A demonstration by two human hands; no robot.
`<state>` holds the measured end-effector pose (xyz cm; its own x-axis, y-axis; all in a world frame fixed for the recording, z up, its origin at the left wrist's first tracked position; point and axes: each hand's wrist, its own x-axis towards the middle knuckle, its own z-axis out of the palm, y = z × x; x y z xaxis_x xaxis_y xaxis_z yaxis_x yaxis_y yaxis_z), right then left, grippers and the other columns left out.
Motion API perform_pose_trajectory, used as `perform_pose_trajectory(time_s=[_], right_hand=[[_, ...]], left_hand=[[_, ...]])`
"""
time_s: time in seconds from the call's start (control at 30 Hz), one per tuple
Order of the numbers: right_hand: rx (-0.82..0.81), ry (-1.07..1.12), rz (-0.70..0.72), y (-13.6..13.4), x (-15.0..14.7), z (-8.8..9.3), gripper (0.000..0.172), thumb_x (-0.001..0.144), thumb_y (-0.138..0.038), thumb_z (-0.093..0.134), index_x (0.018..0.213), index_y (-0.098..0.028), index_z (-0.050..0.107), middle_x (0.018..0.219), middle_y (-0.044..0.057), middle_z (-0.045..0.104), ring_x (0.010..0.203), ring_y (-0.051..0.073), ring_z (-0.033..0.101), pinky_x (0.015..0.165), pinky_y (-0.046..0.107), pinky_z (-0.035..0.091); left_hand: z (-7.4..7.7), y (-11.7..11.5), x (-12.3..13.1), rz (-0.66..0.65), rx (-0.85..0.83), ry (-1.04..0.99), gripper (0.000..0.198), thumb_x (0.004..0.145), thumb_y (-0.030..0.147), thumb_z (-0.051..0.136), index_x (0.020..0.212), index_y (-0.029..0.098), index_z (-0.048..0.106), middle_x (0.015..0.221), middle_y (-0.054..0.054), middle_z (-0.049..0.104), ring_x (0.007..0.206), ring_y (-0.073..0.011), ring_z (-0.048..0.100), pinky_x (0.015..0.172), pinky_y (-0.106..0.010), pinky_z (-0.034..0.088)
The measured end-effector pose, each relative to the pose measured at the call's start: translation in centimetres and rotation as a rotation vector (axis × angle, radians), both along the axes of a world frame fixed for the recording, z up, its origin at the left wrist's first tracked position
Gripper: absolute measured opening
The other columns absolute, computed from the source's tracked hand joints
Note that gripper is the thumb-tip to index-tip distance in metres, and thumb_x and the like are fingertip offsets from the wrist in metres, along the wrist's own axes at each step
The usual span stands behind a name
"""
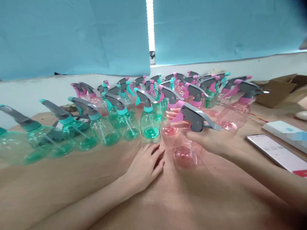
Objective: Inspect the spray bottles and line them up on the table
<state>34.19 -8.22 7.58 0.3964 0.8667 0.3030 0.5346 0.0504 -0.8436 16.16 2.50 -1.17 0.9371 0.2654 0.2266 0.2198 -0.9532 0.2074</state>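
My right hand (195,135) is wrapped around the neck of a clear pink spray bottle (185,156), just below its grey and pink trigger head. Its fingers show behind the pink trigger, and the bottle's base leans toward me. On the tabletop lies my left hand (146,164), palm down, with loosely bent fingers apart and nothing in them. Right beyond its fingertips stands a green spray bottle (150,124) with a grey head. Another pink spray bottle (169,130) is close behind the held one, partly covered by my right fingers.
Several green spray bottles (104,131) stand in a row curving left, with more pink and green ones behind. A tilted-looking pink bottle (233,115) is at right. Further right are a phone (275,151), a white box-shaped device (285,132) and an open cardboard box (275,91).
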Motion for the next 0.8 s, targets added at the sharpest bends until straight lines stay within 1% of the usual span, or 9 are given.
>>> perform_pose_trajectory(time_s=[0.1, 0.23, 0.3, 0.33, 0.4, 0.47, 0.5, 0.7, 0.8], right_hand=[[-0.037, -0.053, 0.012, 0.0, 0.2, -0.1, 0.034, 0.061, -0.014, 0.047, 0.087, -0.027, 0.063, 0.067, -0.003, 0.065, 0.059, 0.020, 0.060, 0.050, 0.031, 0.047], [0.013, -0.078, 0.068, 0.2, 0.5, -0.3, 0.040, 0.065, -0.019, 0.049, 0.101, -0.028, 0.064, 0.083, 0.001, 0.071, 0.084, 0.027, 0.067, 0.071, 0.039, 0.053], [0.057, -0.071, 0.105, 0.3, 0.5, -0.4, 0.040, 0.065, -0.018, 0.049, 0.100, -0.028, 0.064, 0.089, 0.001, 0.071, 0.090, 0.025, 0.066, 0.078, 0.040, 0.051], [0.065, -0.074, 0.104, 0.3, 0.5, -0.4, 0.037, 0.064, -0.017, 0.049, 0.096, -0.028, 0.064, 0.086, 0.001, 0.071, 0.088, 0.024, 0.066, 0.079, 0.039, 0.051], [0.051, -0.091, 0.055, 0.3, 0.4, -0.2, 0.025, 0.062, -0.017, 0.049, 0.081, -0.027, 0.062, 0.071, -0.001, 0.066, 0.077, 0.023, 0.064, 0.072, 0.037, 0.051], [0.009, -0.108, 0.000, 0.3, 0.3, 0.1, 0.011, 0.061, -0.017, 0.050, 0.066, -0.026, 0.055, 0.058, -0.002, 0.057, 0.065, 0.020, 0.059, 0.062, 0.034, 0.050], [-0.008, -0.113, -0.015, 0.3, 0.2, 0.3, 0.009, 0.060, -0.016, 0.050, 0.062, -0.025, 0.050, 0.054, -0.003, 0.053, 0.060, 0.018, 0.055, 0.058, 0.032, 0.048], [-0.042, -0.077, -0.021, 0.1, 0.3, 0.6, 0.020, 0.058, -0.013, 0.048, 0.052, -0.023, 0.032, 0.045, -0.007, 0.029, 0.046, 0.010, 0.033, 0.044, 0.025, 0.032], [-0.026, -0.047, -0.014, 0.0, 0.5, 0.1, 0.024, 0.057, -0.013, 0.046, 0.050, -0.022, 0.025, 0.046, -0.008, 0.024, 0.043, 0.007, 0.022, 0.042, 0.024, 0.025]], left_hand=[[-0.1, 0.0, 0.0, 0.000, 0.001, -0.003, 0.031, 0.095, 0.021, 0.049, 0.123, 0.012, 0.057, 0.124, -0.013, 0.056, 0.112, -0.0281, 0.051, 0.095, -0.043, 0.044], [-0.1, 0.0, -0.1, 0.003, 0.007, 0.003, 0.031, 0.095, 0.022, 0.048, 0.124, 0.013, 0.057, 0.125, -0.013, 0.056, 0.113, -0.0280, 0.050, 0.096, -0.044, 0.043], [-0.1, 0.0, -0.1, 0.001, 0.006, 0.002, 0.032, 0.095, 0.022, 0.048, 0.125, 0.013, 0.056, 0.125, -0.013, 0.056, 0.113, -0.0278, 0.050, 0.096, -0.044, 0.043], [-0.1, 0.0, -0.1, 0.001, 0.006, 0.000, 0.032, 0.095, 0.022, 0.048, 0.124, 0.013, 0.056, 0.125, -0.013, 0.056, 0.113, -0.0278, 0.051, 0.096, -0.043, 0.043], [-0.1, 0.0, -0.1, 0.001, 0.005, -0.004, 0.032, 0.095, 0.023, 0.048, 0.124, 0.014, 0.056, 0.124, -0.013, 0.057, 0.113, -0.0281, 0.051, 0.096, -0.044, 0.044], [-0.1, 0.0, -0.1, 0.002, 0.004, -0.003, 0.031, 0.095, 0.023, 0.048, 0.123, 0.014, 0.057, 0.124, -0.013, 0.057, 0.113, -0.0283, 0.051, 0.095, -0.044, 0.044], [0.0, 0.0, -0.1, 0.003, 0.002, -0.001, 0.031, 0.095, 0.023, 0.047, 0.123, 0.014, 0.057, 0.124, -0.013, 0.057, 0.113, -0.0283, 0.051, 0.095, -0.045, 0.044], [0.0, 0.1, 0.0, -0.001, 0.009, -0.005, 0.032, 0.094, 0.022, 0.047, 0.124, 0.014, 0.056, 0.125, -0.013, 0.057, 0.113, -0.0289, 0.052, 0.095, -0.046, 0.045], [0.0, 0.1, 0.0, -0.001, 0.013, -0.008, 0.032, 0.094, 0.022, 0.047, 0.124, 0.013, 0.056, 0.125, -0.014, 0.057, 0.114, -0.0289, 0.052, 0.095, -0.045, 0.045]])
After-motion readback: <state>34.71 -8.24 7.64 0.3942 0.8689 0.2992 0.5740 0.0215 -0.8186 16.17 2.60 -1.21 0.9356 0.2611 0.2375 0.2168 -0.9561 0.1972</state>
